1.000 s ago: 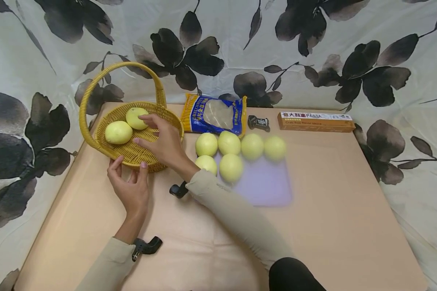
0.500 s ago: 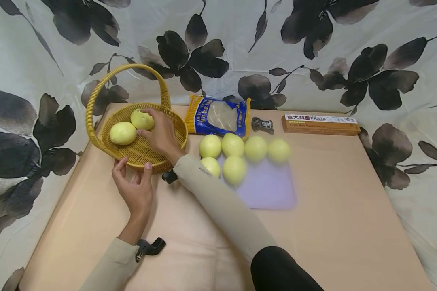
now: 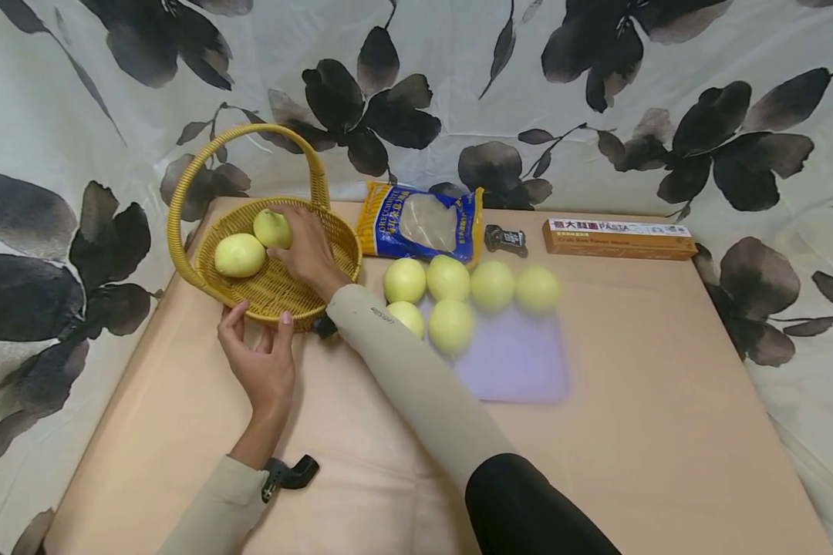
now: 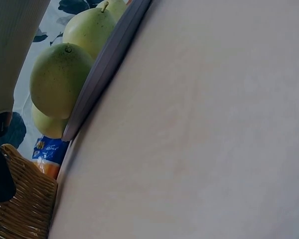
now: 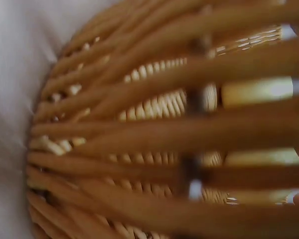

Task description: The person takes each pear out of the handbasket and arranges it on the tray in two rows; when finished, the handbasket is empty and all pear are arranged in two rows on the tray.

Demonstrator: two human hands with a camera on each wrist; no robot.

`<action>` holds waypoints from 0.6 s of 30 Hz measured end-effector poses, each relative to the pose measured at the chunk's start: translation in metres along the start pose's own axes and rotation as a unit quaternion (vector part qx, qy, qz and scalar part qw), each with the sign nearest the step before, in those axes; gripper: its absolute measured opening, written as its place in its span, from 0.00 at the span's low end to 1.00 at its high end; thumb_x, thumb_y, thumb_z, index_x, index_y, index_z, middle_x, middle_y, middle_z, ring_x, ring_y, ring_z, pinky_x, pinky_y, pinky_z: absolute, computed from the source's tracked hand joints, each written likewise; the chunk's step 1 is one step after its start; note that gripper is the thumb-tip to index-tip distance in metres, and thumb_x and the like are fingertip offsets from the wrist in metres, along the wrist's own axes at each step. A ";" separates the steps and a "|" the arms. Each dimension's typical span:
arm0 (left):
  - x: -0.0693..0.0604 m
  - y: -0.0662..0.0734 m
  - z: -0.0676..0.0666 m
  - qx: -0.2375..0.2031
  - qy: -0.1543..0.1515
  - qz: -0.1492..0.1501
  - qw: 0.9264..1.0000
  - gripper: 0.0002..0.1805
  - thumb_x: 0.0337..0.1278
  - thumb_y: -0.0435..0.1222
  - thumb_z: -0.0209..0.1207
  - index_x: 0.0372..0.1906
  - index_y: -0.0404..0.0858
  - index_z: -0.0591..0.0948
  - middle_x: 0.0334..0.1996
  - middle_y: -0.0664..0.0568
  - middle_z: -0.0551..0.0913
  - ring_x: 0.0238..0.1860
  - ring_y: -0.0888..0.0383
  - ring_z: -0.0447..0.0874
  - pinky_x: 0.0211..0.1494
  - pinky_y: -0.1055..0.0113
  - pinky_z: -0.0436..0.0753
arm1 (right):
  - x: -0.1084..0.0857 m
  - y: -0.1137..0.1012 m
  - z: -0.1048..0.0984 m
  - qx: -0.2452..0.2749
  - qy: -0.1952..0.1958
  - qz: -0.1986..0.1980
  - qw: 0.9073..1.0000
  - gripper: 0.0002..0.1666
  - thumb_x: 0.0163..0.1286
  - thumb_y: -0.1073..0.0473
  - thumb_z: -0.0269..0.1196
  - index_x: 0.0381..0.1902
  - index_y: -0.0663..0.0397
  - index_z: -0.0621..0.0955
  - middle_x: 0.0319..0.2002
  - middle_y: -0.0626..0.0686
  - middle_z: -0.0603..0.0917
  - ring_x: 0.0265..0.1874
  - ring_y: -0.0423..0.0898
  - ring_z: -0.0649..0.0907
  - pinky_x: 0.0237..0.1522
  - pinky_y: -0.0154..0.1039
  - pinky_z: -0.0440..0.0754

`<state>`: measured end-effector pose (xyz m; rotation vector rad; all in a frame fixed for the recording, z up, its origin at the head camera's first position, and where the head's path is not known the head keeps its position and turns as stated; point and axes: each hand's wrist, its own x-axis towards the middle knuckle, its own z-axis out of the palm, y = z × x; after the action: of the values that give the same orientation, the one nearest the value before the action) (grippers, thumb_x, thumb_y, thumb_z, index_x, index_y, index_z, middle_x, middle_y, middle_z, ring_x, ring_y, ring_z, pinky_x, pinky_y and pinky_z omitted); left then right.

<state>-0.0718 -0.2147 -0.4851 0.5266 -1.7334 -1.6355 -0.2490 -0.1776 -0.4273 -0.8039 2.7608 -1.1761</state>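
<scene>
A yellow wicker basket (image 3: pixel 278 297) with a tall arched handle stands at the table's left; two yellow-green pears lie in it. My right hand (image 3: pixel 308 243) reaches inside and grips the rear pear (image 3: pixel 271 229), thumb at its lower side. Beside that lies the other pear (image 3: pixel 240 255), untouched. At the basket's front, my left hand (image 3: pixel 264 370) touches the outer wall with its fingertips, thumb and index finger spread apart. The right wrist view is mostly filled by the blurred weave (image 5: pixel 139 134); neither wrist view shows the hand's hold clearly.
Several more pears (image 3: pixel 451 327) sit on a lilac tray (image 3: pixel 521 374) right of the basket. Behind them lie a blue-and-yellow pasta bag (image 3: pixel 423 223), a small black packet (image 3: pixel 505 240) and a brown pasta box (image 3: pixel 621 240). A floral cloth (image 3: pixel 500 100) hangs behind the table.
My right hand, apart from the rear pear a second ago, has moved onto it and taken hold. The left hand stays at the basket's front. The head view has shifted slightly.
</scene>
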 end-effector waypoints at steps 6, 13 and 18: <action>-0.003 0.008 0.002 -0.006 0.005 0.000 1.000 0.34 0.66 0.30 0.68 0.73 0.35 0.67 0.85 0.47 0.53 0.83 0.51 0.57 0.78 0.44 0.75 | 0.005 0.001 0.003 -0.011 -0.028 -0.017 0.999 0.43 0.72 0.56 0.72 0.80 0.40 0.68 0.80 0.47 0.68 0.79 0.45 0.67 0.80 0.32 0.65; -0.004 0.010 0.004 -0.013 0.007 0.000 1.000 0.35 0.66 0.30 0.68 0.73 0.33 0.67 0.85 0.45 0.53 0.83 0.50 0.57 0.78 0.45 0.75 | 0.007 0.003 0.002 -0.037 -0.050 -0.037 0.997 0.44 0.75 0.57 0.70 0.83 0.43 0.65 0.84 0.49 0.63 0.82 0.46 0.63 0.83 0.31 0.60; -0.003 0.011 0.004 -0.006 0.008 0.001 1.000 0.35 0.66 0.30 0.68 0.73 0.31 0.67 0.85 0.45 0.53 0.83 0.51 0.58 0.78 0.44 0.76 | 0.008 0.002 0.002 -0.053 -0.030 -0.029 0.998 0.37 0.76 0.56 0.68 0.79 0.42 0.69 0.80 0.47 0.70 0.79 0.44 0.67 0.79 0.31 0.67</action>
<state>-0.0706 -0.2081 -0.4751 0.5307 -1.7112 -1.6344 -0.2561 -0.1815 -0.4288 -0.9183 2.7896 -1.0029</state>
